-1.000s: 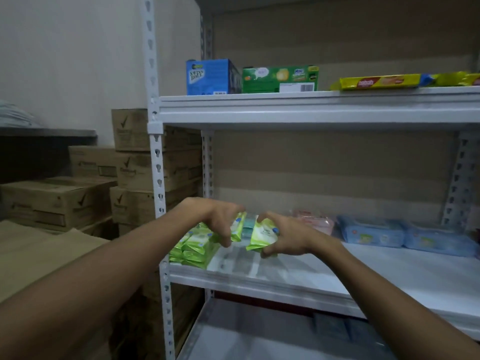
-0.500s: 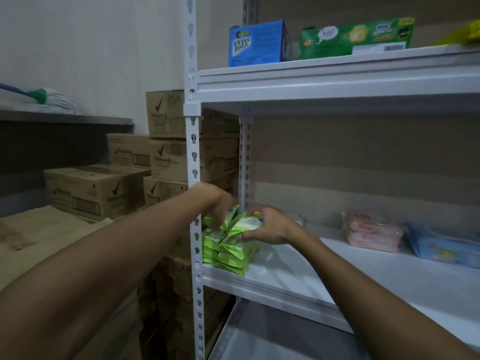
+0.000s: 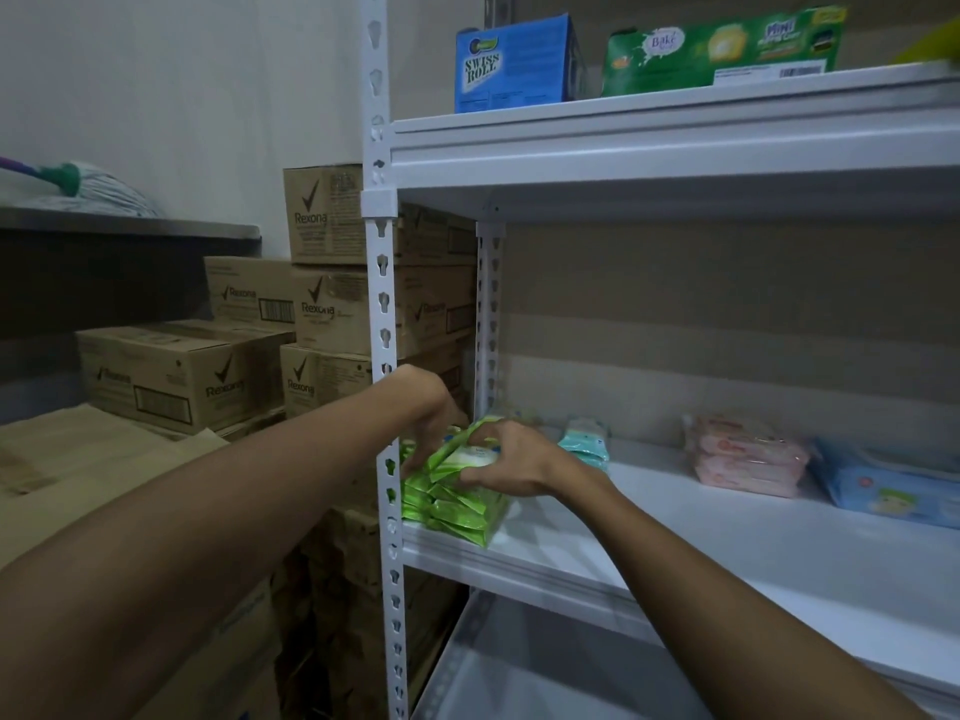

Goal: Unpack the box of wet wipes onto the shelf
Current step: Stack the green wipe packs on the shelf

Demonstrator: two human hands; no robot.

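Wet wipes (image 3: 462, 517) in a green stack sit at the left end of the white shelf (image 3: 727, 553), just beside its front post (image 3: 387, 304). Our left hand (image 3: 428, 407) curls its fingers down onto the stack's left side. Our right hand (image 3: 514, 462) clamps the top pack (image 3: 467, 456), fingers above, thumb beneath.

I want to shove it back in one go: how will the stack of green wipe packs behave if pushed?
Likely to shear: the green wipe packs lie unevenly piled, so upper ones would probably slide. Glossy wrappers look slippery. They seem soft pouches, probably flexing where the right hand grips the top.
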